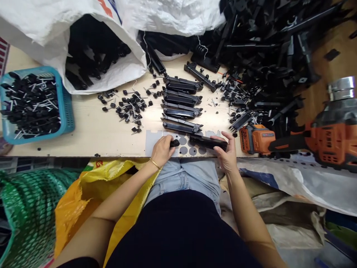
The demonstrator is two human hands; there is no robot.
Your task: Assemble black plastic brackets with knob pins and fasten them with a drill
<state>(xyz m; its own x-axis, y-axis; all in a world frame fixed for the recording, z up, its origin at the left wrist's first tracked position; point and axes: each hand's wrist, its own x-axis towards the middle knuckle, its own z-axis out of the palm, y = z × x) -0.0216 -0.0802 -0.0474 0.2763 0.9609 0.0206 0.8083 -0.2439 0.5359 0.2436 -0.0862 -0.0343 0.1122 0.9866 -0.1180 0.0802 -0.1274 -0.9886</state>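
Black bar sits in my right hand, which is clamped round its right end, fingers over the far side and thumb on the near side. I read the bar's long axis as running along the near edge of the tabletop, with the free end pointing left.

My left hand is curled shut on a small black knob, pinched at the fingertips and facing right. Knob and bar end lie on one line, near each other but apart, so the left hand is the nearer one to that free end. Both hover just over a grey sheet with round holes at the middle of the near edge.

Beyond it, toward the middle of the tabletop, I see a row of like bars lying side by side, axes the same way. Loose pegs are scattered to their left, and a blue basket of more stands at the left edge. An orange battery pack and a cordless driver lie at the near right corner.
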